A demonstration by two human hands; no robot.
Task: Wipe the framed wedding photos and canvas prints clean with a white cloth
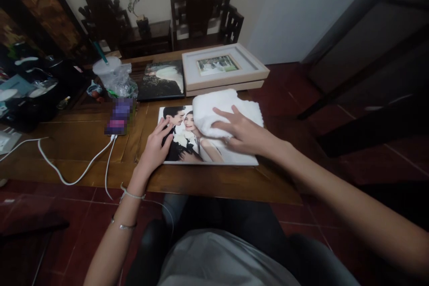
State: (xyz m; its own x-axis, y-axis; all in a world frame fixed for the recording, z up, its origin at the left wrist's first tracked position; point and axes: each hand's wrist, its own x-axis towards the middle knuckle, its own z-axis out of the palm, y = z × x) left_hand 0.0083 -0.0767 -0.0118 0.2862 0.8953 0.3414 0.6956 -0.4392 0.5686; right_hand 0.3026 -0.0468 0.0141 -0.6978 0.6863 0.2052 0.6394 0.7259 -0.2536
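Observation:
A large photo print (187, 147) of a couple lies flat on the wooden table (83, 143) in front of me. My left hand (156, 147) rests on the print's left edge, its fingers spread and flat on the picture. My right hand (243, 132) lies palm down, fingers stretched out, pressing a folded white towel (214, 107) onto the print's upper right part. The towel hides that corner of the picture.
Behind the print lie a dark photo (161, 79) and a stacked white picture frame (223, 68). To the left stand a plastic cup in a bag (114, 76), a phone (119, 118) with a white charging cable (67, 165), and clutter. Carved dark chairs (201, 9) line the wall.

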